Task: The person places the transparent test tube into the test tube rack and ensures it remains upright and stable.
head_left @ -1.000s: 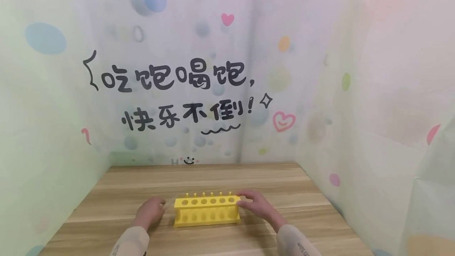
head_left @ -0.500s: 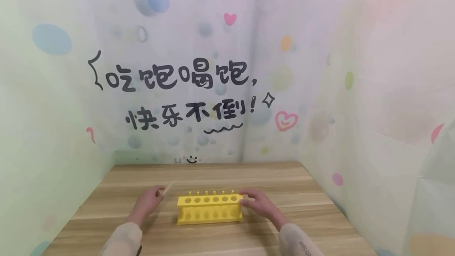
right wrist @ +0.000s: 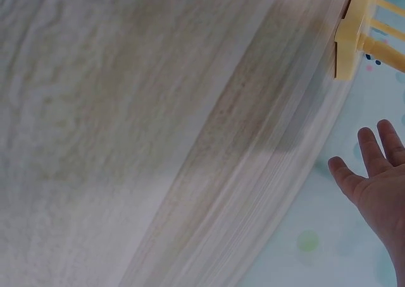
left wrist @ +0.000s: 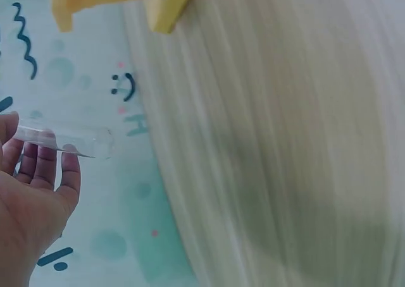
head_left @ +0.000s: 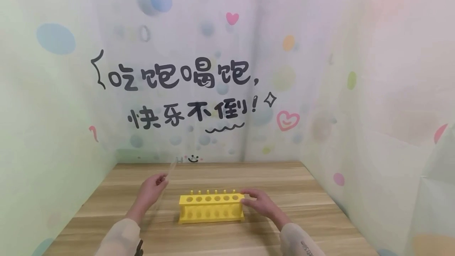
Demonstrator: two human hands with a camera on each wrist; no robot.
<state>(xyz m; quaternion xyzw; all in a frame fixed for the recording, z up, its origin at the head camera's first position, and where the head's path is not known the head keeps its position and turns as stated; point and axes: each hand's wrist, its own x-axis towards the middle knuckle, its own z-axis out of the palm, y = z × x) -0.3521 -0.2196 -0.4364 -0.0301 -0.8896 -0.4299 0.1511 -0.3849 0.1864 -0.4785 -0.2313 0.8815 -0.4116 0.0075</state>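
My left hand point(head_left: 153, 188) holds a clear test tube point(left wrist: 88, 141) above the table, to the left of the rack. In the left wrist view the tube's rounded end points toward the table, past the fingers. A yellow test tube rack point(head_left: 211, 210) stands upright on the table, its row of round holes facing up and thin pegs along its back. At its right end, the thumb and index finger of my right hand point(head_left: 261, 204) grip the corner of the top plate. The other right fingers point(right wrist: 373, 153) stretch out loosely in the right wrist view.
The wood-grain table point(head_left: 284, 236) reaches back to a wall point(head_left: 199, 31) printed with dots, hearts and dark writing. More pale printed sheeting closes in both sides. Pale sleeves point(head_left: 119, 238) cover the forearms.
My left hand has risen and moved away from me, lifting the test tube, which now shows tilted upward. My right hand stays at the rack's end. The head view has shifted slightly.
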